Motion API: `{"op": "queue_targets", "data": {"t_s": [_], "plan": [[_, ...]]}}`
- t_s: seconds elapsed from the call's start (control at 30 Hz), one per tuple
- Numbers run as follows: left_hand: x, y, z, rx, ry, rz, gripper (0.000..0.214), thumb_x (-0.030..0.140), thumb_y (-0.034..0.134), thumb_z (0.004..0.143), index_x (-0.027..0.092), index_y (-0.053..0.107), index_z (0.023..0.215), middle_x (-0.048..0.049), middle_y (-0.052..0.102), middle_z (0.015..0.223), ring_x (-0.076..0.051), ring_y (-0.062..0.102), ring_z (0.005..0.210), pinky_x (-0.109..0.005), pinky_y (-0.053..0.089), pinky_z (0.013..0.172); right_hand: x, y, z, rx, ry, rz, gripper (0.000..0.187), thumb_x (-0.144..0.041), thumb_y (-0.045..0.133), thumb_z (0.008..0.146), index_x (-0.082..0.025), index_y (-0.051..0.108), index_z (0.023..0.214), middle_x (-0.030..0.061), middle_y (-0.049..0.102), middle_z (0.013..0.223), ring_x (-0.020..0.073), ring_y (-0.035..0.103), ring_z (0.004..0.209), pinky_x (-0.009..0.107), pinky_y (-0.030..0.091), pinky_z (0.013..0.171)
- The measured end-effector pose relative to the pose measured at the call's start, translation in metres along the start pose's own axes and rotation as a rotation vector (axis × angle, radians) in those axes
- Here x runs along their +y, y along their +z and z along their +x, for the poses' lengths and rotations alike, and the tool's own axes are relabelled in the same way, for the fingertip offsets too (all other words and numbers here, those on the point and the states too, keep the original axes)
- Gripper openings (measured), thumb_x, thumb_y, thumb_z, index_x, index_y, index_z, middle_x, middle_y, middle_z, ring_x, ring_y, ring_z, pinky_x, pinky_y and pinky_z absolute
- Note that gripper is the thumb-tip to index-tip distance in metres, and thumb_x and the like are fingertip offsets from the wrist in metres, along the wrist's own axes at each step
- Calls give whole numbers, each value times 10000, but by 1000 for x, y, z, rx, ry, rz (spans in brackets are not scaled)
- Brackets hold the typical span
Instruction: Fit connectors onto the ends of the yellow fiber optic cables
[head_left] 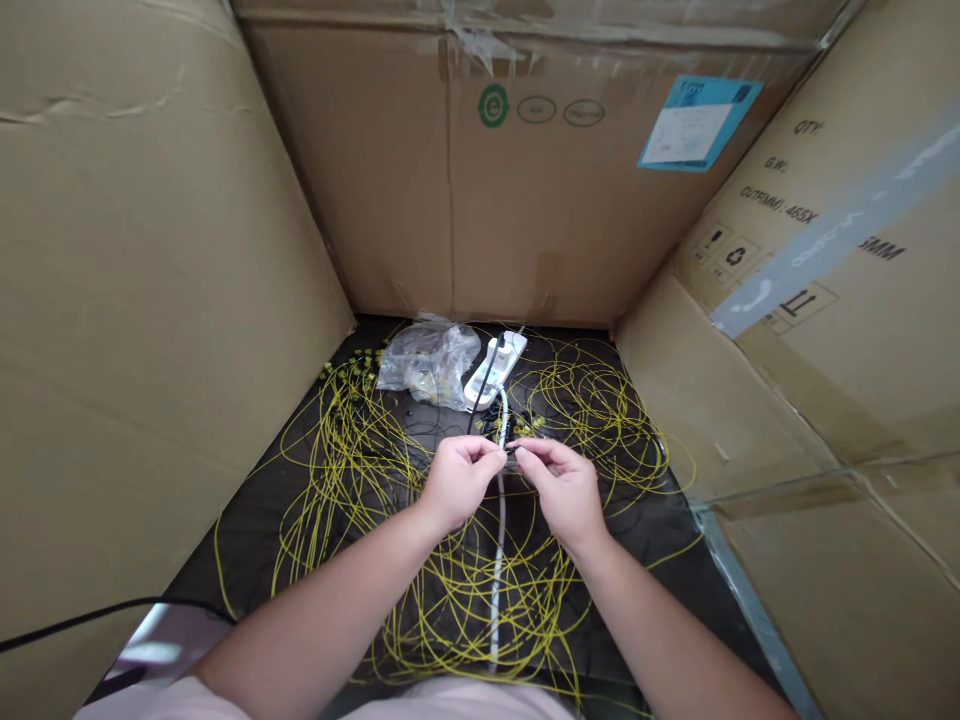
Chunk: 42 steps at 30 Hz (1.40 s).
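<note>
My left hand [462, 478] and my right hand [562, 486] meet at the middle, their thumbs and forefingers pinched close together. Between the right fingertips shows a bit of a small black piece [513, 450], too small to name. What the left fingertips pinch, if anything, is hidden. Just beyond the hands lies a cluster of small black and yellow parts [528, 424]. Thin yellow cables [480, 600] spread in loose loops beneath both forearms. A white cord [497, 590] runs toward me between the wrists.
A white power strip [513, 348] with a black cable [486, 375] lies at the back beside a clear plastic bag [431, 355]. More yellow cables coil at left [330, 480] and right [600, 410]. Cardboard walls [390, 200] enclose the dark surface on three sides.
</note>
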<state>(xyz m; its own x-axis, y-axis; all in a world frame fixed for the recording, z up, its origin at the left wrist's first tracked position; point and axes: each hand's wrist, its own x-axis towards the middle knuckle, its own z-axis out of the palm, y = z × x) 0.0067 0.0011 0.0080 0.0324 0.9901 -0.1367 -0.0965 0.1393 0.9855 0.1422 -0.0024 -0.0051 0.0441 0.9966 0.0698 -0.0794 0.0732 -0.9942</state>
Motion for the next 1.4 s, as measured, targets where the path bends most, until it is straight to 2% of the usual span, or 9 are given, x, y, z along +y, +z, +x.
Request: {"op": "queue_targets", "data": {"t_s": [0.17, 0.27, 0.53, 0.63, 0.77, 0.97, 1.4], "plan": [[1, -1, -1, -19, 13, 17, 148, 243, 606, 706, 128, 625, 616, 64, 420, 389, -31, 312, 337, -184, 261, 385, 0, 3, 2, -8, 192, 276, 170, -245, 719, 679, -184, 687, 834, 30, 677, 800, 111, 593, 654, 257, 492, 635], [3, -2, -3, -30, 21, 36, 147, 239, 596, 721, 131, 629, 627, 57, 442, 388, -35, 326, 329, -183, 267, 381, -2, 4, 3, -43, 286, 429, 172, -229, 741, 653, -177, 684, 808, 24, 673, 765, 109, 600, 659, 235, 484, 613], [4, -2, -4, -44, 30, 27, 150, 242, 590, 731, 134, 631, 636, 55, 456, 397, -32, 317, 321, -185, 277, 384, -4, 5, 4, -59, 322, 504, 167, -210, 748, 645, -177, 684, 796, 22, 678, 762, 106, 606, 658, 226, 484, 605], [3, -2, -3, -36, 27, 25, 151, 244, 593, 724, 134, 627, 625, 57, 447, 396, -34, 321, 328, -187, 277, 388, -2, 4, 3, -48, 292, 452, 166, -224, 740, 655, -184, 684, 807, 23, 678, 774, 111, 605, 667, 234, 485, 611], [3, -1, -2, -14, 17, 34, 155, 243, 602, 706, 131, 613, 600, 60, 428, 400, -32, 312, 338, -185, 253, 385, 1, 2, 2, -14, 151, 233, 167, -254, 707, 692, -185, 685, 843, 42, 681, 834, 119, 597, 662, 269, 497, 635], [0, 0, 0, 6, -11, 31, 147, 251, 610, 684, 131, 616, 599, 65, 410, 406, -32, 294, 348, -190, 235, 384, -2, 3, -2, 16, -33, -54, 146, -268, 651, 736, -190, 685, 855, 61, 686, 888, 185, 629, 806, 361, 508, 778], [1, 1, 0, 2, 9, 67, 155, 240, 602, 667, 123, 605, 566, 56, 418, 409, -41, 310, 372, -194, 254, 403, -6, 4, -3, 3, -120, -125, 101, -231, 632, 746, -198, 686, 824, 56, 686, 882, 193, 636, 843, 361, 504, 807]]}}
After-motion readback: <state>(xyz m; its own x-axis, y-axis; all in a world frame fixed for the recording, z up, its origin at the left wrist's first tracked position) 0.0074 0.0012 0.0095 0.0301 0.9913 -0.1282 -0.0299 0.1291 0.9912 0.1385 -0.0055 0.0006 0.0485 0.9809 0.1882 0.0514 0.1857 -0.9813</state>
